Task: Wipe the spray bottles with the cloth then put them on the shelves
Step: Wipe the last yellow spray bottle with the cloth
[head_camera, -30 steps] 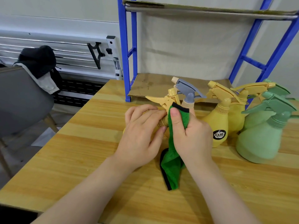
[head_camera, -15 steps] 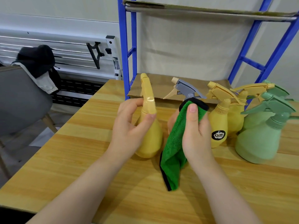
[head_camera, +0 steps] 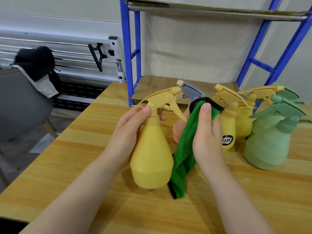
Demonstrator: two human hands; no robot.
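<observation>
Gripping yellow bottle (head_camera: 151, 154) by its neck (left hand (head_camera: 128, 130)), right hand (head_camera: 206, 141) clutching cloth (head_camera: 184, 149).

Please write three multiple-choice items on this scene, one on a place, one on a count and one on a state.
1. Where does the green cloth hang?
A. Over the chair
B. Between the held yellow bottle and the right hand
C. On the top shelf

2. How many green spray bottles stand at the right of the table?
A. Two
B. Four
C. None

3. What is the left hand doing?
A. Lying flat on the table
B. Holding the cloth
C. Gripping the yellow bottle at its neck

Answers:
1. B, since the cloth drapes down from the right hand's thumb and fingers, right of the held bottle.
2. A, as two pale green bodies with green triggers show there, one behind the other.
3. C, because thumb and fingers curl round the neck below the trigger head.
</observation>
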